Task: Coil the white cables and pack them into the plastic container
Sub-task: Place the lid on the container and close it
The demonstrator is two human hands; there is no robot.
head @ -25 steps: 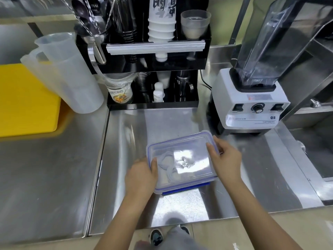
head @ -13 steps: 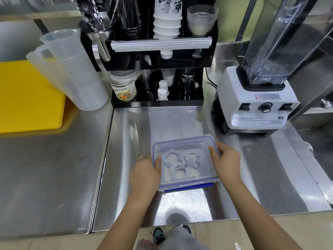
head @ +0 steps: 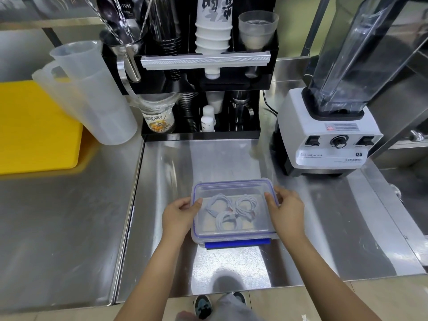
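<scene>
Two hands, left hand [head: 179,213] and right hand [head: 287,210], grip lidded plastic container [head: 234,232] with coiled white cables [head: 231,210] on steel counter [head: 69,216].

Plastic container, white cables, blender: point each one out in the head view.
plastic container [head: 234,185]: head view, far rim of its clear lid.
white cables [head: 232,210]: head view, middle of the coiled bundles seen through the lid.
blender [head: 328,144]: head view, front panel of its white base.
</scene>
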